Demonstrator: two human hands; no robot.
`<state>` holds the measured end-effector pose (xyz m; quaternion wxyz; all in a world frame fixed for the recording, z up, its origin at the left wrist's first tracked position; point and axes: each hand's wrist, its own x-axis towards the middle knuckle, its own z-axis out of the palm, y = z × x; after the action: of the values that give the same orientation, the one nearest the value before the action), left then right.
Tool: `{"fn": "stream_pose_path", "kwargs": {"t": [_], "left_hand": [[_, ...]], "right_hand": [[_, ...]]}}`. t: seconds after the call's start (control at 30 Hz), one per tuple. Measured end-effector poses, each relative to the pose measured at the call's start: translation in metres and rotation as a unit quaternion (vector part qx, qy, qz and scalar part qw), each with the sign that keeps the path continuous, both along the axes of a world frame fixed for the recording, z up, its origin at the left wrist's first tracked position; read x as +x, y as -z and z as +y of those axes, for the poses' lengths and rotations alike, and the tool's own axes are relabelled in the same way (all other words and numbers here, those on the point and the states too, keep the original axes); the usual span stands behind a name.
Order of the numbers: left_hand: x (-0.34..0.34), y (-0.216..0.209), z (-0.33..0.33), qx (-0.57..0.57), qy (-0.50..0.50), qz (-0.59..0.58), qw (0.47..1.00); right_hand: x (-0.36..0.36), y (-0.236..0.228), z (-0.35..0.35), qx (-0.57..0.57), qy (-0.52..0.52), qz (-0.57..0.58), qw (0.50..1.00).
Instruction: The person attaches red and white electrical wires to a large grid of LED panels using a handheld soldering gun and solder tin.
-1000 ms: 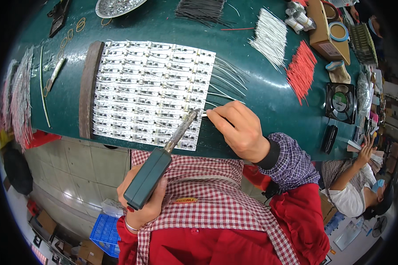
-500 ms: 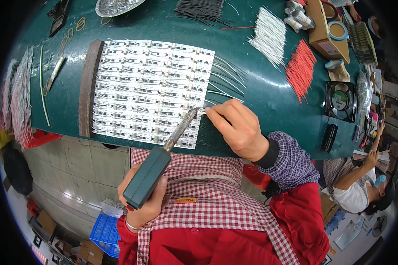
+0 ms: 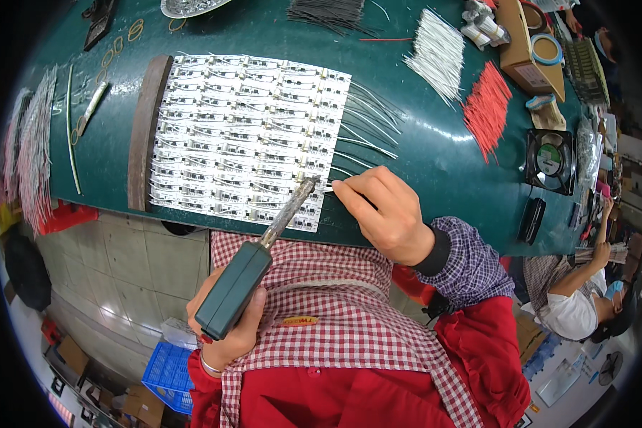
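Soldering iron with a boxy dark green handle and a scorched metal shaft (image 3: 234,291) is slanting up over the lower right part of a white rectangular panel of small circuit boards (image 3: 228,135). Left hand (image 3: 244,332): grip is wrapping the iron's handle. Right hand (image 3: 392,214): grip is pinching a thin white wire (image 3: 328,190) between thumb and forefinger at the panel's right edge, close by the iron's tip. Whether the tip is touching the board, cannot tell at this size.

Panel is lying flat on a glossy dark green worktop (image 3: 442,160), with a dark brown bar (image 3: 146,135) running along its left edge.

Progress, judging by what is showing: upper rows of the right-hand column are trailing long white and dark wires (image 3: 374,121) past the edge, and columns farther left are carrying wires too, so most of the panel is looking wired. The few lowest rows are showing no long white wires past the edge; these are probably waiting.

Stock: loose white wires (image 3: 435,58) are lying beyond the right hand, loose red wires (image 3: 486,110) beside them, loose black wires (image 3: 326,13) at the far side
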<state>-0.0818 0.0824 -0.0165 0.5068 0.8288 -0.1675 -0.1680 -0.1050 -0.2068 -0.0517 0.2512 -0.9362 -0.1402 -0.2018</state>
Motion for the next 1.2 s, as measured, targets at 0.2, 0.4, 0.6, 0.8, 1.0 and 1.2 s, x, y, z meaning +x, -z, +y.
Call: {"fn": "stream_pose_path", "kwargs": {"t": [0.2,0.4,0.6,0.8,1.0,1.2], "left_hand": [[0.003,-0.002,-0.004,0.004,0.025,-0.009,1.000],[0.004,-0.004,-0.004,0.024,0.044,-0.012,0.999],[-0.005,0.009,0.003,0.009,0.018,-0.012,1.000],[-0.008,0.006,0.010,0.010,-0.004,0.002,1.000],[-0.009,0.006,0.008,0.003,0.002,-0.011,1.000],[0.000,-0.001,-0.005,0.015,0.037,-0.032,0.999]], "right_hand": [[0.000,0.002,0.000,-0.015,0.004,0.004,1.000],[0.001,0.000,0.003,-0.027,0.008,0.002,1.000],[0.000,0.001,0.003,-0.037,0.009,-0.001,0.999],[-0.001,0.000,0.002,-0.035,0.009,0.013,0.999],[-0.001,-0.001,0.002,-0.032,0.006,0.007,0.999],[-0.002,0.002,0.003,-0.037,0.008,0.000,0.999]]}}
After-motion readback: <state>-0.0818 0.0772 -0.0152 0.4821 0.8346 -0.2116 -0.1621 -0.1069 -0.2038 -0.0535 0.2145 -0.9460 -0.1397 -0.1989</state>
